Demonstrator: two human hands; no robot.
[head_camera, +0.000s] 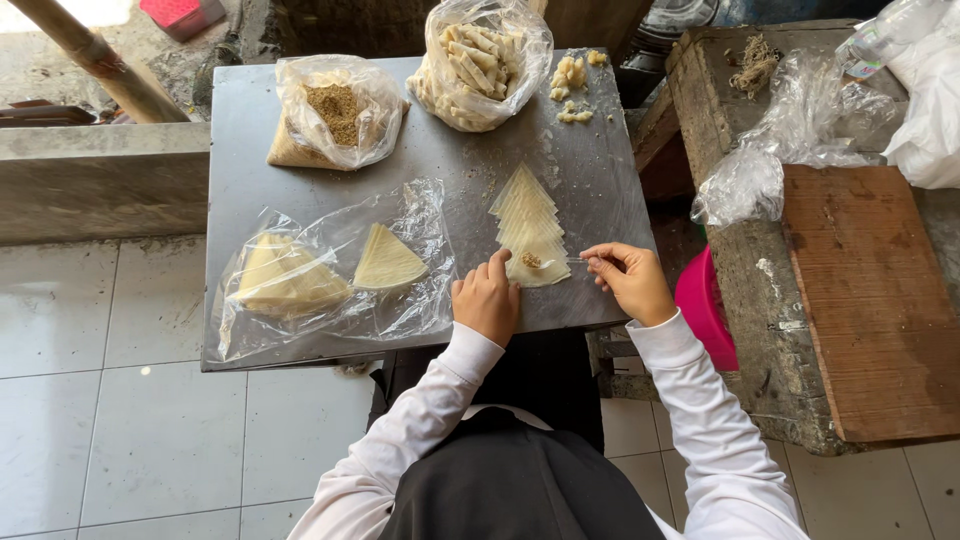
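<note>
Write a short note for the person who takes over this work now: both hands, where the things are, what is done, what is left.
Left hand: fingers press the nearest triangular wrapper, which carries a little filling.
Right hand: pinches a thin tool at the wrapper's right edge.
Wrappers fanned in a row on the grey tray; more in the flat bag.
Done: bag of rolled pieces.
Left: the fanned wrappers, unrolled. Crumb bag is open.

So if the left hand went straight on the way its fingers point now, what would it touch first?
The left hand points up and slightly right, its fingers already pressing the nearest wrapper. Going on, it would likely meet first the small filling dab, then the fanned wrapper stack.
</note>
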